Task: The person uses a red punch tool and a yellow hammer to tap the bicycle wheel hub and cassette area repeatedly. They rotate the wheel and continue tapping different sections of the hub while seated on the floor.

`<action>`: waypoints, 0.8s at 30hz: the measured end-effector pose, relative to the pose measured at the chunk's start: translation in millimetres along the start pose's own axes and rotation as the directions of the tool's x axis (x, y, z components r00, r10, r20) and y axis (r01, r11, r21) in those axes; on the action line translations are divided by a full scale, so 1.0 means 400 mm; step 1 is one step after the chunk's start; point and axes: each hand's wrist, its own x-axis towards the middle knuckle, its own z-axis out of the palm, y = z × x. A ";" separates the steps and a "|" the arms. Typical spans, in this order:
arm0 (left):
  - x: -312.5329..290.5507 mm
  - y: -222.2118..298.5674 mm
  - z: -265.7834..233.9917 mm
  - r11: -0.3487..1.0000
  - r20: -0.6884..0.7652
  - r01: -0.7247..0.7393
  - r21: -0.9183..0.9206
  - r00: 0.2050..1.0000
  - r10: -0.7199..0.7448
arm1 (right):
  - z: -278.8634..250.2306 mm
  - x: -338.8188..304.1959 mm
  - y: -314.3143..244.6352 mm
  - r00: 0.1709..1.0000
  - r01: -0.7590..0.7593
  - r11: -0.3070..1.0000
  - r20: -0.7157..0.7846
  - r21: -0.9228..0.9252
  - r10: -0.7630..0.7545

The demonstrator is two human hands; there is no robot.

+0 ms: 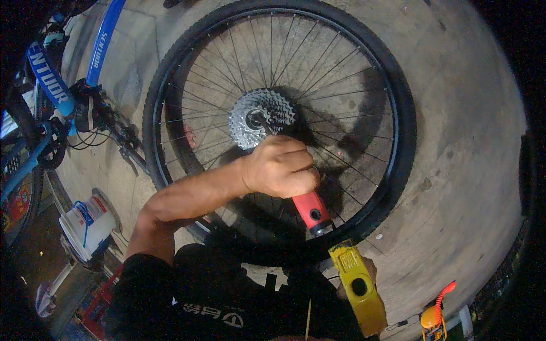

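My left hand [284, 167] is closed round the red handle of a screwdriver [310, 208], which has a round hole and a metal cap at its end. Its dark shaft points at the middle of a silver sprocket cassette [242, 125]. The cassette sits at the hub of a bicycle wheel [405, 113] with a black tyre, which lies flat. At the lower right, my right hand [371, 267] grips a yellow block-shaped tool [364, 301] with an oval hole. That tool hides most of the hand. Its upper end is near the screwdriver's cap and the tyre.
Blue bicycle frames [51, 79] stand at the far left, with a chain and cables beside them. A white bucket [88, 227] is at the lower left. An orange-yellow device [430, 324] with a coiled red hose [445, 292] stands on the concrete floor [455, 153] at the lower right.
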 end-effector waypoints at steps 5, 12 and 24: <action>0.000 -0.007 0.011 1.000 -0.007 -0.007 -0.007 1.000 0.007 | -0.022 0.002 0.012 0.913 -0.404 0.896 0.024 0.185 0.407; -0.004 -0.003 0.019 0.999 0.010 -0.009 0.035 1.000 0.009 | -0.028 0.046 0.030 0.966 -0.088 0.994 0.251 0.068 0.068; -0.010 0.017 0.005 0.995 0.082 0.011 0.100 0.996 -0.019 | -0.010 0.046 -0.013 0.972 -0.230 0.938 0.114 0.259 0.207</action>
